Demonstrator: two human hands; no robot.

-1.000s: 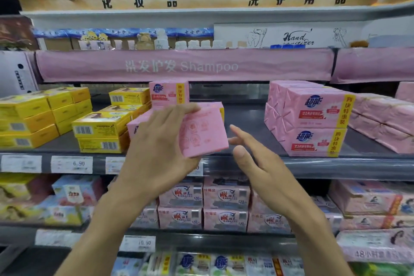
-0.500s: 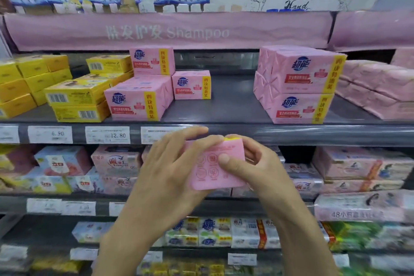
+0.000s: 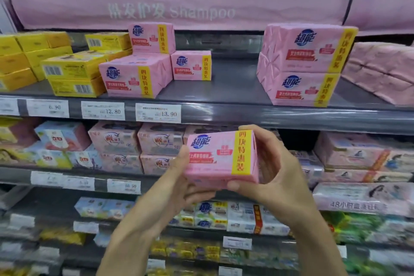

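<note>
The pink soap pack [image 3: 220, 159] is held in the air in front of the shelves, just below the front rail of the upper shelf [image 3: 280, 116], its printed face with the yellow band turned toward the camera. The left hand [image 3: 179, 184] grips the pack's left end: its thumb lies on the front face, and its curled fingers [image 3: 199, 195] wrap under the bottom edge. The right hand [image 3: 277, 175] clasps the right end, thumb along the lower front edge and the other fingers curled over the top corner and round the back. Both forearms rise from the near bottom edge and converge at the pack. On the upper shelf, matching pink packs [image 3: 134, 76] are stacked left of centre, and a two-high pink stack [image 3: 304, 65] stands to the right, well apart from them. Yellow boxes [image 3: 74, 74] are piled further left. Price tags [image 3: 158, 112] line the rail. Behind the hands, paler pink packs [image 3: 116, 139] fill the middle shelf.
</note>
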